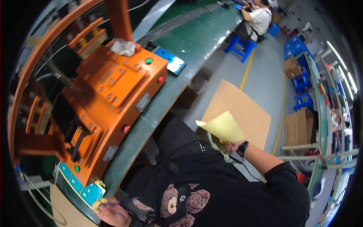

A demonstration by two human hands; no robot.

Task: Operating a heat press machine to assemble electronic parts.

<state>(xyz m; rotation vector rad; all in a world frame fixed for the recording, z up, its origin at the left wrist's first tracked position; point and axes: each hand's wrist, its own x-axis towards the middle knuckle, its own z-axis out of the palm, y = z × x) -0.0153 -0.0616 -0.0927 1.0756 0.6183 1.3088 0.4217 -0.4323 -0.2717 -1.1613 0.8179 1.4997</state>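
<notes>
My right hand, out over the floor beside my lap, pinches a pale yellow sheet by its near corner. The sheet is slightly curled and tilted. At the lower left, my left hand is curled by the bench edge. Yellowish covering shows at its fingertips, along with a thin dark piece too small to name. Close to that hand lie teal panels with pale edges. Beyond them stands an orange machine with green and red buttons and black parts in its open bay.
A crumpled white cloth lies on the machine. Farther along the green bench is a blue-and-white case. A large brown cardboard sheet is to my right. Another person sits on a blue stool. Shelving and cartons line the right.
</notes>
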